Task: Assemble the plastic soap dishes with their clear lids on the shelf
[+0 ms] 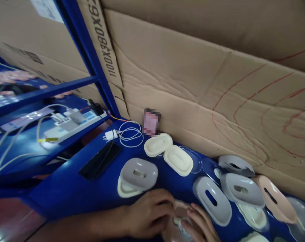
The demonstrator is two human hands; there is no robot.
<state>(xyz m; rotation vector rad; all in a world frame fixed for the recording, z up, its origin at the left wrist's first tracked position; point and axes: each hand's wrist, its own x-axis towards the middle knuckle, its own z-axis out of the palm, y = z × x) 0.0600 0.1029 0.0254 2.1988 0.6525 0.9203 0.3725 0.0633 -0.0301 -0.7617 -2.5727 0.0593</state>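
At the far left, a white power strip (74,126) with plugged-in cables is seen on a lower blue shelf (21,148). To its right, on the blue counter (67,191), a black phone (100,160) is laid flat, and a white charger with a coiled cable (128,135) is placed just behind it. A blurred pink item (150,122) is leaned against the cardboard wall (205,84) at the back.

Near the centre, a grey slotted lid (139,173) is stacked on a cream base, and two cream oval lids (167,153) are laid side by side behind it.

At the bottom edge, the left hand (149,213) is placed palm down, its fingers curled over the rim of a pale pink oval piece (179,218). The right hand (199,223) is set just beside it, fingers bent onto the same piece, which rests on the counter between both hands. A small pale part is seen under the fingertips; what it is cannot be told. Both hands are closed onto the piece, and their fingertips nearly meet.

To the right, grey slotted lids (213,200) are laid in a loose cluster, followed by a pink slotted lid (277,198) and clear plastic shells (301,215) at the far right.
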